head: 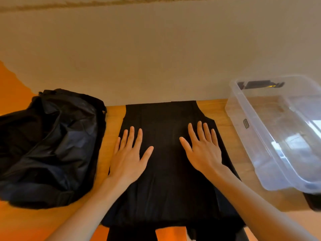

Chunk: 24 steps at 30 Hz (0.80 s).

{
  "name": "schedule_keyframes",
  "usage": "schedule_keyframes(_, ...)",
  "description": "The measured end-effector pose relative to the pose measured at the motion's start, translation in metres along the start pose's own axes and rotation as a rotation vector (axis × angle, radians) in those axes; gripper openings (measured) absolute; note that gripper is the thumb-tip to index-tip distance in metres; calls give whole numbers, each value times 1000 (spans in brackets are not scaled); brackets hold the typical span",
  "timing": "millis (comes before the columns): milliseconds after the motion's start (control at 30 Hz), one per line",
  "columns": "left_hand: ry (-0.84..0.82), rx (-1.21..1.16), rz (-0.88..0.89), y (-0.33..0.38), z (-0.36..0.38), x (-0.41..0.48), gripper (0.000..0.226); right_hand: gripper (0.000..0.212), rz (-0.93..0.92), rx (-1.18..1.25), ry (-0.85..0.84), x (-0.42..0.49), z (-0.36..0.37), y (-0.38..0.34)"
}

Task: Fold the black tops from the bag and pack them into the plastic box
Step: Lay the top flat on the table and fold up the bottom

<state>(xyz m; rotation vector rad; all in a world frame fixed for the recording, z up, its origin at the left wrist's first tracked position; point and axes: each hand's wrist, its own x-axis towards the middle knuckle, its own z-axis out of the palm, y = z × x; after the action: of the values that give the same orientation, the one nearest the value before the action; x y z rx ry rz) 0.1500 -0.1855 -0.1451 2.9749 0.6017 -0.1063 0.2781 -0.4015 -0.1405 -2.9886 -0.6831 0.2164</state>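
Both hands, left and right, lie spread flat, gripping nothing, on a black top on the bench. Bag sits left, plastic box right, seemingly unpacked; folding looks barely begun.

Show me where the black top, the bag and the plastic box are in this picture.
black top (166,171): head view, on the flat cloth between the two wrists.
bag (52,145): head view, on its crumpled dark middle.
plastic box (243,117): head view, on the clear near-left wall.
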Motion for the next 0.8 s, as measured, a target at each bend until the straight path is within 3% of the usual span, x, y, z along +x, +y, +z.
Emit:
schedule_keyframes(233,2,15,-53,-23,0,-12,90,80,0,41,-17,-12,-1,42)
schedule_keyframes(367,146,-30,82,1,0,-61,80,78,-116,19,45,-67,8,37)
schedule_keyframes(633,11,-14,85,-13,10,-99,99,73,-107,-22,-11,-77,12,58)
schedule_keyframes(800,93,-20,96,-16,16,-145,80,78,-170,-8,79,-132,22,56)
